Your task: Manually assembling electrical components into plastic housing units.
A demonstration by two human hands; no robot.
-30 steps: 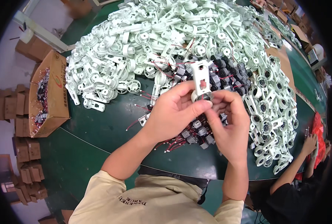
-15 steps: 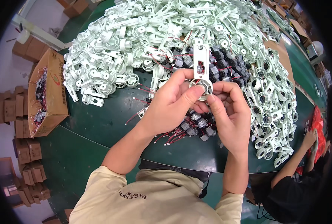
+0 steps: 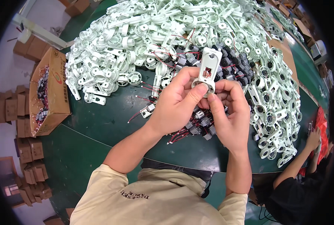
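Note:
Over the middle of the table, a pale green plastic housing (image 3: 210, 62) with a ring-shaped end and a slotted arm is held between both hands. My left hand (image 3: 176, 105) is closed on the ring end, its thumb pressed onto the ring. My right hand (image 3: 232, 116) pinches the ring's other side with thumb and fingertips. Red wire shows through the slot; the ring's inside is mostly hidden by my thumbs. Small grey-and-black motors (image 3: 234, 63) with red leads lie behind the hands, and more motors (image 3: 200, 123) lie beneath them.
A large heap of similar housings (image 3: 137, 33) covers the back of the green table (image 3: 95, 123). Housings with dark centres (image 3: 266, 97) lie at the right. A cardboard box (image 3: 58, 105) of wired parts stands left. At far right, another person's hand (image 3: 314, 138) is beside a red bag (image 3: 321, 122).
The housing has tilted and shifted slightly right, so its ring now faces less toward the view. Both hands keep their hold on it.

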